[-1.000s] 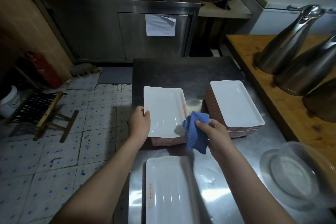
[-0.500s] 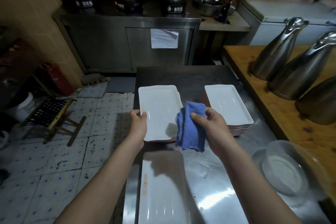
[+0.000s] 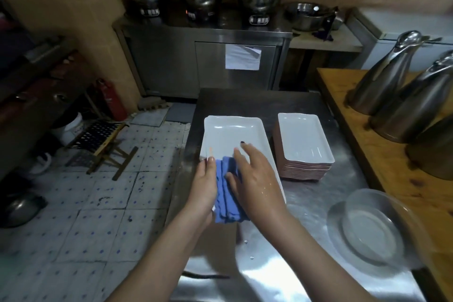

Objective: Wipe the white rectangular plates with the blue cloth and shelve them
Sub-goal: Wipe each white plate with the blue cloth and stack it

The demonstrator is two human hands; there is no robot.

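Pressing blue cloth [image 3: 226, 193] onto white plate [image 3: 235, 135], right hand [image 3: 255, 179] flat; orange print [image 3: 210, 151] unreadable

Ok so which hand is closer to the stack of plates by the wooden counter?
Right. The right hand presses the blue cloth on the held plate, just left of the stack; the left hand grips that plate's left edge, farther away.

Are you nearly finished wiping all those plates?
Not nearly. In hand: the left hand grips one white plate while the right hand presses the blue cloth on it. Left: the stack of plates beside it sits on the steel table, unshelved. Done: nothing visibly finished; I cannot tell whether that stack is wiped.
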